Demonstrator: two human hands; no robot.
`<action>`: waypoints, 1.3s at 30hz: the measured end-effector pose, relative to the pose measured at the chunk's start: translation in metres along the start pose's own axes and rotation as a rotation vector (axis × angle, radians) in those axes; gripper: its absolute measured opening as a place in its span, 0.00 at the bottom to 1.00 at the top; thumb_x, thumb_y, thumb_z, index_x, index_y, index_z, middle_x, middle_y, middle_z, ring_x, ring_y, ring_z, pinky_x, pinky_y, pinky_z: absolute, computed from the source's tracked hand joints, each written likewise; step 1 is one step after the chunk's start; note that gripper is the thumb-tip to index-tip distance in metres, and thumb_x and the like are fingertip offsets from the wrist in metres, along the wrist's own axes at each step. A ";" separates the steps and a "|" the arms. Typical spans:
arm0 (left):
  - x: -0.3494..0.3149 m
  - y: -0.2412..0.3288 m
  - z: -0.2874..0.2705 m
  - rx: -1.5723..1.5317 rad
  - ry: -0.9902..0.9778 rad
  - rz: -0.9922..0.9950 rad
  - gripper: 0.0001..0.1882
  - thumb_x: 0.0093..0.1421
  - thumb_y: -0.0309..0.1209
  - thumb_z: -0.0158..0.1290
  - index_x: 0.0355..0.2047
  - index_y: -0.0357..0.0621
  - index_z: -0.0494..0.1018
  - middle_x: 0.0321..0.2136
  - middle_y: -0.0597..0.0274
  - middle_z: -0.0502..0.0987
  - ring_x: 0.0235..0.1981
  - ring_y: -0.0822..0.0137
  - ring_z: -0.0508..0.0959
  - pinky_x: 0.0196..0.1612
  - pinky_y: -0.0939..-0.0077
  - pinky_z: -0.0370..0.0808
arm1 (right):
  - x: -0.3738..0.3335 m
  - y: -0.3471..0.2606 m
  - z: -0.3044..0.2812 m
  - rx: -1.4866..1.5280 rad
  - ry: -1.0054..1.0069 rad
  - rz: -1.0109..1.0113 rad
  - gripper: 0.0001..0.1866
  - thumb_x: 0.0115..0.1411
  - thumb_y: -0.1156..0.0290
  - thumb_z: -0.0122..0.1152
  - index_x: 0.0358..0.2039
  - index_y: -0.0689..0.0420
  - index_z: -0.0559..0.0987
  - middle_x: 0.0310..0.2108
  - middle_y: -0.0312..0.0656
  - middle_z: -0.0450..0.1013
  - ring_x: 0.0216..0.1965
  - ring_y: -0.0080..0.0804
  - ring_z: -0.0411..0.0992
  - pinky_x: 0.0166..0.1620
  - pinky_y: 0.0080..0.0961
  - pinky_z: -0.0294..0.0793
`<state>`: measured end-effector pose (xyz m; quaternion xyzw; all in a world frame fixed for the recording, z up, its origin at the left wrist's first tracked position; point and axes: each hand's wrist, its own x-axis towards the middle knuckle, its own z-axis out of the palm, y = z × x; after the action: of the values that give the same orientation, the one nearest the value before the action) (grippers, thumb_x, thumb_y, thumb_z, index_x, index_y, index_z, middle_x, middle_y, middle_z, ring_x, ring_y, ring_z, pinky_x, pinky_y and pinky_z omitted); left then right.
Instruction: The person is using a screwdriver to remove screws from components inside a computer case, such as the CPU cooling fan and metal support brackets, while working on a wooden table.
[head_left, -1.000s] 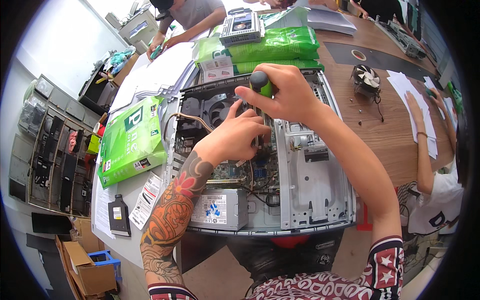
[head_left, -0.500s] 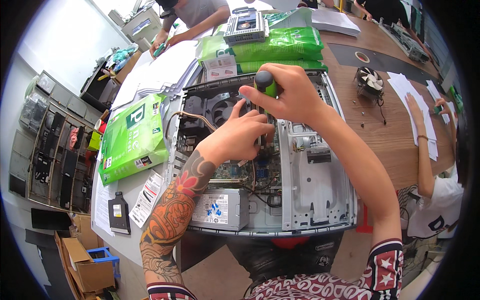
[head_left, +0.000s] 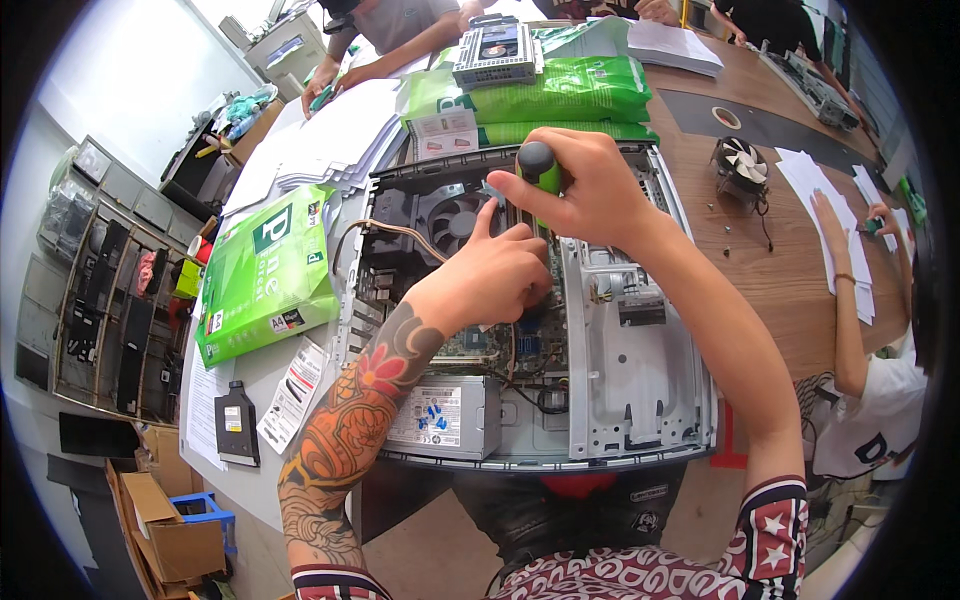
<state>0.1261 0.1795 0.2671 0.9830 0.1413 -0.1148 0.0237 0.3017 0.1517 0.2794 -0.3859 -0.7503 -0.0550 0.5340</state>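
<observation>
My right hand (head_left: pixel 598 190) is closed around a screwdriver (head_left: pixel 537 172) with a green and black handle. It stands nearly upright over an opened desktop computer case (head_left: pixel 640 400), its tip hidden. My left hand (head_left: pixel 490 275) reaches into the case beside it, index finger stretched toward a black fan (head_left: pixel 455 222). The other fingers curl downward, and what they grip is hidden. Below them part of a green circuit board (head_left: pixel 465 342) shows. A silver power supply (head_left: pixel 470 415) sits in the near left corner, with several small blue pieces (head_left: pixel 432 418) on its label.
A green paper pack (head_left: pixel 270 275) and a black drive-like part (head_left: pixel 237 425) lie left of the case. Beyond it, green packs (head_left: pixel 570 95) carry a metal unit (head_left: pixel 494 55). A cooler fan (head_left: pixel 741 163) and loose screws stand right. Other people work around the table.
My left hand has shifted slightly, its fingers curling more, and more of the black fan shows. The screwdriver handle has moved a little to the right with my right hand.
</observation>
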 end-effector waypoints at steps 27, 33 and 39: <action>0.001 -0.007 0.020 -0.109 0.312 0.073 0.11 0.51 0.30 0.61 0.37 0.56 0.79 0.33 0.67 0.73 0.50 0.64 0.74 0.67 0.29 0.49 | 0.000 -0.003 -0.001 0.005 -0.047 0.082 0.24 0.55 0.53 0.72 0.27 0.64 0.77 0.21 0.47 0.72 0.22 0.45 0.72 0.27 0.33 0.71; -0.002 -0.006 0.017 -0.118 0.301 0.050 0.10 0.52 0.30 0.60 0.36 0.57 0.80 0.31 0.68 0.73 0.48 0.65 0.75 0.67 0.29 0.49 | 0.001 -0.005 -0.002 0.017 -0.048 0.090 0.23 0.55 0.54 0.72 0.26 0.64 0.78 0.21 0.47 0.72 0.22 0.45 0.72 0.27 0.33 0.72; -0.001 -0.008 0.020 -0.121 0.313 0.065 0.11 0.52 0.31 0.61 0.37 0.57 0.79 0.31 0.68 0.74 0.48 0.64 0.76 0.67 0.31 0.48 | 0.001 -0.004 0.000 0.030 -0.020 0.010 0.18 0.56 0.64 0.72 0.22 0.61 0.73 0.18 0.44 0.68 0.18 0.37 0.65 0.24 0.30 0.65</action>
<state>0.1182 0.1850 0.2475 0.9897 0.1183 0.0493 0.0642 0.2994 0.1497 0.2817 -0.3822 -0.7543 -0.0371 0.5325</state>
